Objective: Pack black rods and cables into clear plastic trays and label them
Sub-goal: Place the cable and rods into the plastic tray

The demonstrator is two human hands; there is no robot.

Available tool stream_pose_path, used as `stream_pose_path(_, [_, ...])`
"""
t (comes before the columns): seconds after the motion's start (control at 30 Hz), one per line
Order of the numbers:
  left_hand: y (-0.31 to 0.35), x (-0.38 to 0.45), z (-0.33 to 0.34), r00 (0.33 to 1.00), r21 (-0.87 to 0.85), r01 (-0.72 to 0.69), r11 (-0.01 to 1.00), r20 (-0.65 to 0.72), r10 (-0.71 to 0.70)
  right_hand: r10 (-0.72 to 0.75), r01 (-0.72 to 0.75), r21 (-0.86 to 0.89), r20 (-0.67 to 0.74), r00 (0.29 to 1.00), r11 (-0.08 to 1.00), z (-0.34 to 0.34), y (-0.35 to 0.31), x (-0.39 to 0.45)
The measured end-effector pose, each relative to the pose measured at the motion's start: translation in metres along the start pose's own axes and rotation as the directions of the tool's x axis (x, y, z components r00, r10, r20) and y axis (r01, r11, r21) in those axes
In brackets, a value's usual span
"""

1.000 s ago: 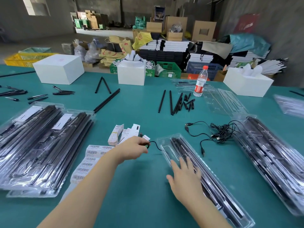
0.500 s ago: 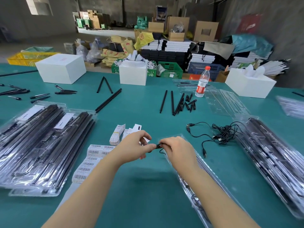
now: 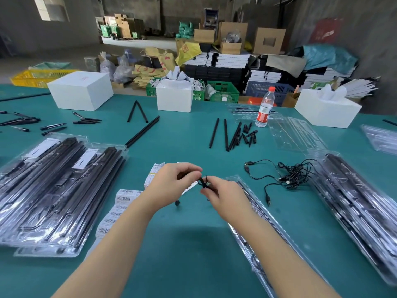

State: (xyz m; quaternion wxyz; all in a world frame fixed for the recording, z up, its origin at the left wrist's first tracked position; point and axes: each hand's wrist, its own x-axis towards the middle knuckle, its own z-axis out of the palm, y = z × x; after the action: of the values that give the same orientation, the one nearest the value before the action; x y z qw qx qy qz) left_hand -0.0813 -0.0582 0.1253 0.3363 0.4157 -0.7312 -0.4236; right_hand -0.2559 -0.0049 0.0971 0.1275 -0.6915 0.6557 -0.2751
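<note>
A person's two bare forearms reach forward over a teal-green desk [image 3: 193, 244]. Raised just above the middle of the desk, the left hand [image 3: 171, 186] and the right hand [image 3: 223, 196] meet, and both pinch a small bundled black cable [image 3: 203, 182] between thumb and fingertips. A short end of that cable with a plug hangs down below the left hand.

Under the right forearm, running toward the near right edge, lies a long clear plastic tray [image 3: 247, 233] with black rods in it. To its right, a tangle of loose black USB cables [image 3: 287, 175] lies on the desk. Along the right edge sits a stack of filled clear trays [image 3: 354, 207]. Near the left edge is another stack of filled trays [image 3: 55, 190], with white labels on top.

Just left of the left forearm lie sheets of barcode labels [image 3: 116, 211], and behind the left hand a small bundle of white tags [image 3: 153, 174]. Past the hands, toward the far edge, loose black rods [image 3: 225, 134] and short black tips lie scattered, beside empty clear trays [image 3: 294, 134] and a water bottle [image 3: 265, 108] with a red cap. Three white boxes stand along the far edge.
</note>
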Motion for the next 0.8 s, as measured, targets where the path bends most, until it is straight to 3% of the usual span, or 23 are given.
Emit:
stream_pose_path(0.07, [-0.001,0.0,0.003,0.999,-0.152,0.025,0.988,-0.023,-0.029,0.084,-0.084,0.234,0.013,0.996,0.969,-0.001,-0.003,0.002])
stream_pose_path(0.13, [-0.005,0.001,0.007,0.99,-0.253,0.062,0.965,-0.108,-0.092,0.153,-0.163,0.464,0.06,0.986,0.871,-0.002,-0.004,0.003])
stream_pose_path(0.23, [-0.014,0.001,0.014,0.943,-0.321,0.098,0.942,-0.271,-0.191,0.203,-0.243,0.683,0.139,0.969,0.689,0.0,-0.006,0.003])
stream_pose_path(0.3, [-0.019,-0.001,0.021,0.928,-0.309,0.074,0.948,-0.327,-0.179,0.236,-0.285,0.778,0.18,0.955,0.559,0.003,-0.009,0.003])
stream_pose_path(0.4, [-0.023,-0.003,0.036,0.949,-0.242,0.023,0.97,-0.298,-0.097,0.293,-0.3,0.842,0.179,0.939,0.447,0.005,-0.011,0.004])
stream_pose_path(0.5, [-0.026,-0.004,0.046,0.976,-0.153,-0.014,0.988,-0.217,-0.02,0.284,-0.315,0.848,0.206,0.937,0.427,0.004,-0.008,0.004])
stream_pose_path(0.67, [-0.029,-0.007,0.051,0.99,-0.28,0.039,0.959,-0.12,-0.075,0.319,-0.371,0.842,0.254,0.913,0.392,0.011,0.0,0.004])
stream_pose_path(0.8, [-0.033,-0.011,0.056,0.979,-0.295,0.045,0.955,-0.177,-0.101,0.39,-0.353,0.874,0.212,0.896,0.335,0.018,0.004,0.006])
